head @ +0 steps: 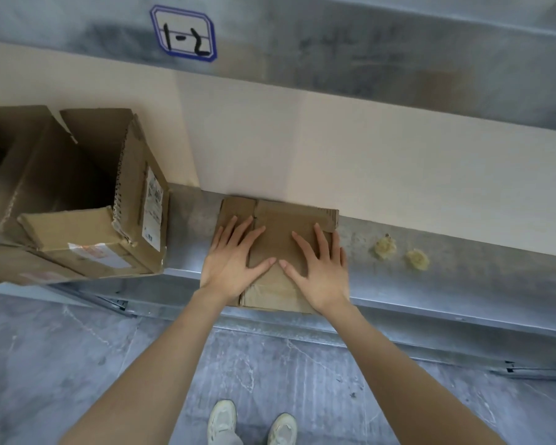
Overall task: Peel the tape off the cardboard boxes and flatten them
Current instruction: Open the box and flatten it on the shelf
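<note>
Both hands lie spread, fingers straight. The left hand (pixel 230 268) and right hand (pixel 321 271) press palm-down side by side on the flattened cardboard box (pixel 286 226), thumbs nearly meeting. The box lies on the metal shelf (pixel 463 271), its far edge against the wall and its near edge slightly overhanging.

To flatten it well, I would lean weight through the palms and slide them outward along the creases, watching the overhanging edge. A glossy strip (pixel 270 289) near that edge may be leftover tape.

Counted: one flattened box, one open labelled box (pixel 87 239) standing to the left on more cardboard whose count I cannot tell, and two crumpled tape wads (pixel 385 247) (pixel 417 259) to the right.
</note>
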A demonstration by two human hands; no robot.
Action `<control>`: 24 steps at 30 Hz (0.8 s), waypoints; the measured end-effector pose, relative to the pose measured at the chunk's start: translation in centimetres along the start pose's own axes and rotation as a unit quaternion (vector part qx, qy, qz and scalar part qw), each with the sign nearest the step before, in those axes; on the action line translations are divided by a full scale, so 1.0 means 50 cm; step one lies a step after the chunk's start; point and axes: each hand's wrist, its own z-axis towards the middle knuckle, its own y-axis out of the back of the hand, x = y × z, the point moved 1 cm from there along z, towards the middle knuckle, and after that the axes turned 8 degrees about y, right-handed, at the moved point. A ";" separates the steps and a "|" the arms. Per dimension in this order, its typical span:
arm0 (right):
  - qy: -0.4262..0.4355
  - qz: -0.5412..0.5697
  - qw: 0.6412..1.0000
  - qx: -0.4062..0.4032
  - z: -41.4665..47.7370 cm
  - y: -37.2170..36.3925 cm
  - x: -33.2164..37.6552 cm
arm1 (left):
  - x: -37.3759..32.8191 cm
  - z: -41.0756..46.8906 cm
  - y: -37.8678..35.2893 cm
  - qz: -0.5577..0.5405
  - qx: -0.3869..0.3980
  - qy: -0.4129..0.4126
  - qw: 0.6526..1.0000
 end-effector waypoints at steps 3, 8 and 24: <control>0.002 0.001 1.000 0.004 0.000 0.003 -0.001 | -0.002 -0.001 0.007 -0.028 0.000 0.000 1.000; 0.006 0.027 0.999 -0.022 0.000 0.003 -0.002 | 0.013 -0.019 0.042 -0.098 -0.003 0.001 0.995; -0.075 0.180 0.969 -0.151 -0.094 0.007 -0.022 | 0.019 -0.065 0.073 -0.054 -0.011 0.084 0.995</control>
